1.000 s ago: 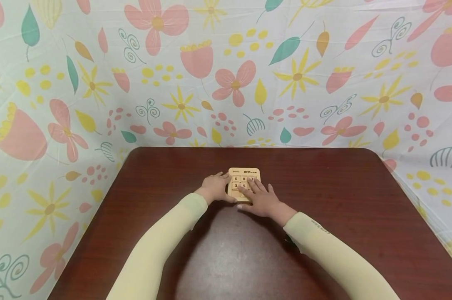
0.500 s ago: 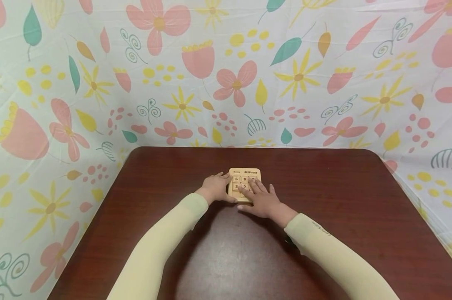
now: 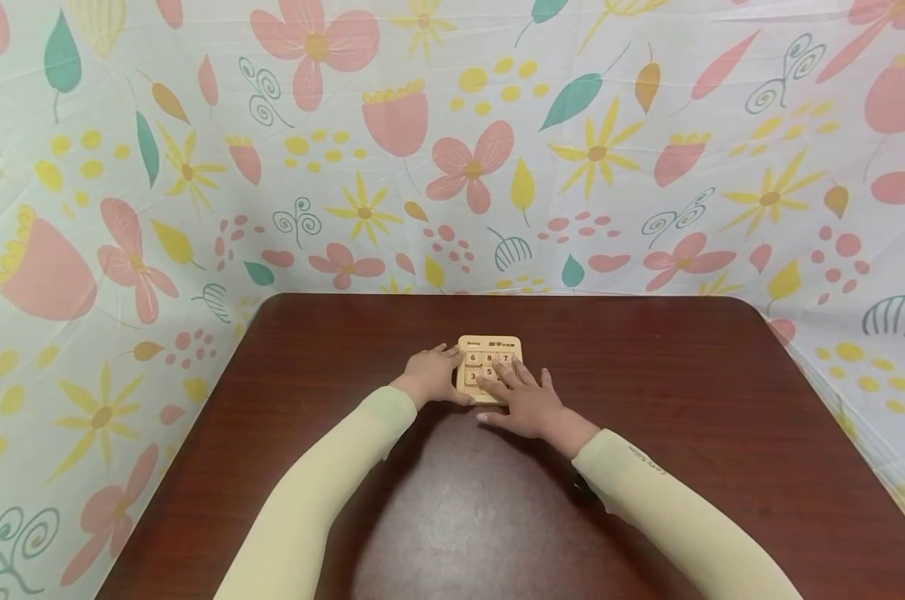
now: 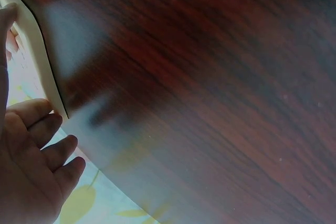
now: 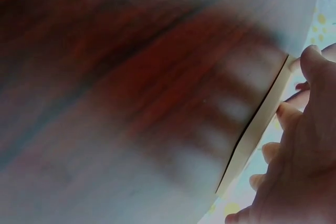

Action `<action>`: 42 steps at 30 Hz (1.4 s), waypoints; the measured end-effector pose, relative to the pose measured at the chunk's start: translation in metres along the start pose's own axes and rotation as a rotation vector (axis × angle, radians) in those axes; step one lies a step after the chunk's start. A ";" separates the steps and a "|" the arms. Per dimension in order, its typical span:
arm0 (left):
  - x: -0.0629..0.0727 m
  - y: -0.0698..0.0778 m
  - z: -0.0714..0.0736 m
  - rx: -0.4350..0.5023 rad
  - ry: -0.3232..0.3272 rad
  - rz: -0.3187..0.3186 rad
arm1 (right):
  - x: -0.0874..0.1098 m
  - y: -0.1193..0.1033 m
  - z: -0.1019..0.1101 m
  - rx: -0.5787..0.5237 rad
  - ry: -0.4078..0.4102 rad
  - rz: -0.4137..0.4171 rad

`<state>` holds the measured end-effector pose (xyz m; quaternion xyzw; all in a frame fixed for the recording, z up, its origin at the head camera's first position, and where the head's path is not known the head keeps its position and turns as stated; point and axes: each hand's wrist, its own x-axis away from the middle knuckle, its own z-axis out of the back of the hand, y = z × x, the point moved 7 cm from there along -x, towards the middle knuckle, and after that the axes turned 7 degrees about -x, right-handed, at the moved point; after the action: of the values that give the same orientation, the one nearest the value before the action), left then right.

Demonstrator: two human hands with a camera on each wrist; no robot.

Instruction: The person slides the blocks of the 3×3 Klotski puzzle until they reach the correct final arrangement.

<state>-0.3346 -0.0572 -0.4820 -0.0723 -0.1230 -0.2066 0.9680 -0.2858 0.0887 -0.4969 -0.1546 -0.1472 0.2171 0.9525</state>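
A pale wooden number slide puzzle (image 3: 490,342) lies flat on the dark table, its tiles 6, 8, 7, 3 and 5 readable in the head view. My left hand (image 3: 428,375) holds its left side, thumb at the near corner and index finger farther up; the left wrist view shows both against the board's edge (image 4: 39,56). Over the tiles spreads my right hand (image 3: 529,402), with fairly straight fingers touching the lower rows and covering some tiles. Its thumb lies off the board, near the front edge. The right wrist view shows the board's side (image 5: 257,129) beside the fingers.
The reddish-brown table (image 3: 685,367) has rounded far corners. A white cloth with flower prints (image 3: 467,167) hangs behind it and along both sides. Pale yellow sleeves cover both forearms.
The 3 tile has slid a little toward me, into the gap below it. My right hand has shifted slightly nearer and right, uncovering the 7. The left hand stays in place.
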 end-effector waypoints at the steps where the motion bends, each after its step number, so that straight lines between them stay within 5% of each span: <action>1: 0.000 0.000 0.000 0.000 -0.002 0.000 | 0.000 0.000 0.000 -0.001 0.005 0.005; 42: -0.002 0.000 -0.002 0.003 -0.014 -0.006 | 0.011 -0.004 -0.001 -0.024 0.007 0.022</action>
<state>-0.3361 -0.0563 -0.4845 -0.0719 -0.1301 -0.2090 0.9665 -0.2745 0.0895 -0.4941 -0.1683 -0.1447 0.2251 0.9487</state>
